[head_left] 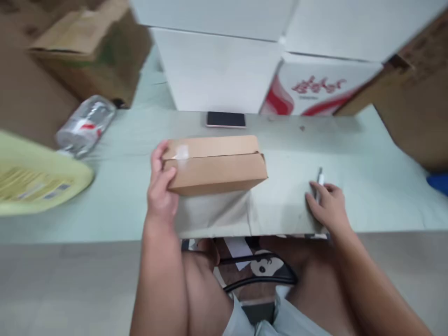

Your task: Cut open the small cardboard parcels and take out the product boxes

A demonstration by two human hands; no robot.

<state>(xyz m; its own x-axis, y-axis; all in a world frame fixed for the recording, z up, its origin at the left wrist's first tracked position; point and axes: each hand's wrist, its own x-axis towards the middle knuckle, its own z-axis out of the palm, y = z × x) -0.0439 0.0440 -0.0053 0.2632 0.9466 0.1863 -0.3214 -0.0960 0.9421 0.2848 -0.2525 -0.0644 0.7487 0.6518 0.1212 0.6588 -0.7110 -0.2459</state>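
Observation:
A brown cardboard box (217,168) is tilted up above the table, with a piece of clear tape on the left end of its seam. My left hand (163,186) grips the box by its left end, thumb on the near side and fingers behind. Farther right, low over the tabletop, my right hand (328,203) has its thumb and fingers around a slim white and grey pen-like tool (320,178). The tool's tip points away from me; blur hides its exact kind. Beneath the box lies a beige sheet (213,217) reaching the table's near edge.
A phone (226,119) lies flat before stacked white boxes (217,70). To the left are a clear plastic bottle (87,126), a yellow package (42,179) and a carton (94,51). A red-and-white box (318,88) and brown cardboard (416,107) stand at right.

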